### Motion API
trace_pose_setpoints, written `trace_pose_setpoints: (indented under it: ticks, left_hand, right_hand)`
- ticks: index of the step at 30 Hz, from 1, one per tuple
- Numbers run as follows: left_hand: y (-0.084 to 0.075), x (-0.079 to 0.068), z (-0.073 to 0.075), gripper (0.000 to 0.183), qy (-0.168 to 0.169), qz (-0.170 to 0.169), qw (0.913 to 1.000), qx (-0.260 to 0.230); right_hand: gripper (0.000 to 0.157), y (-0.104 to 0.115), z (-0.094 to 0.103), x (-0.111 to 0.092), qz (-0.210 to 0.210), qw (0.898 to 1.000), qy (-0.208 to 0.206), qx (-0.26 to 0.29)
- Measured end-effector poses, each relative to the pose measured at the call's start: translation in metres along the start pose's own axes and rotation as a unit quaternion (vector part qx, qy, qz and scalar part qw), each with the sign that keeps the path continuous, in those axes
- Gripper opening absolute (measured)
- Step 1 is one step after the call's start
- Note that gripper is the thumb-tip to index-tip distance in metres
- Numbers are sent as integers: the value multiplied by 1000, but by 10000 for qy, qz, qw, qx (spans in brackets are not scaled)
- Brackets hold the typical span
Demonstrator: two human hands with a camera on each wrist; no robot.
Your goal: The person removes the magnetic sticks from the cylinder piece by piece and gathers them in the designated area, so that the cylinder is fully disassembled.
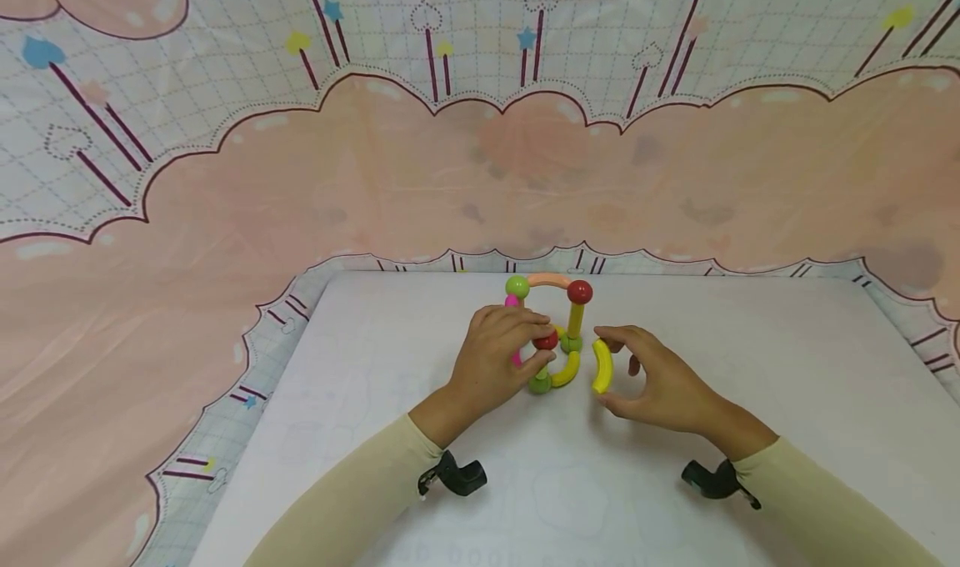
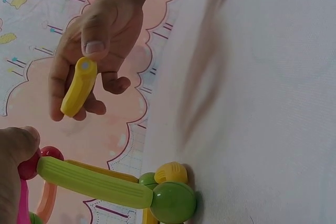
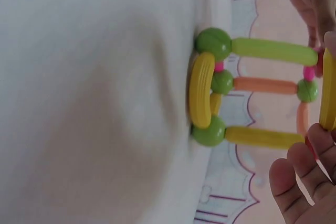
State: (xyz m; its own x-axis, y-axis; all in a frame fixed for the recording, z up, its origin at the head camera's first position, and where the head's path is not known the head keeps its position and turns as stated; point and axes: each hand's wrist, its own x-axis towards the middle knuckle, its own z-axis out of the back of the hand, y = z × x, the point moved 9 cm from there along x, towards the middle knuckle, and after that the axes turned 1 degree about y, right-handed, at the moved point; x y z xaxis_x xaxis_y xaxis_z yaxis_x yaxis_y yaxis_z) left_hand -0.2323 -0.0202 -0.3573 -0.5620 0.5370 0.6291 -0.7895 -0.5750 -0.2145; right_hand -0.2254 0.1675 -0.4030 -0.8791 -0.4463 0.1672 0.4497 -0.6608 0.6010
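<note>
My left hand (image 1: 491, 354) grips a red ball (image 1: 546, 341) at the near top corner of a frame of coloured rods and balls. Under that ball a light green rod (image 2: 94, 181) runs down to a green ball (image 2: 173, 203) on the table. My right hand (image 1: 663, 383) pinches a curved yellow rod (image 1: 603, 367) by its two ends, just right of the frame and apart from it. A grey dot shows on the rod's end in the left wrist view. Another curved yellow rod (image 3: 201, 90) joins two green balls at the base. A second red ball (image 1: 580, 292) tops the far right corner.
The frame stands on a white table (image 1: 405, 325) near its far edge. Behind hangs a peach and white patterned cloth (image 1: 480, 175). A black wrist camera (image 1: 453, 474) sits on the left wrist and another black camera (image 1: 716, 479) on the right.
</note>
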Motion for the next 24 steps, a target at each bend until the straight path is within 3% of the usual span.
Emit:
trace_pose_setpoints:
  ticks: [24]
  left_hand:
    - [0,0,0,34,2,1,10000,-45]
  right_hand:
    - [79,-47,27,-30,-440,9989,13,-151]
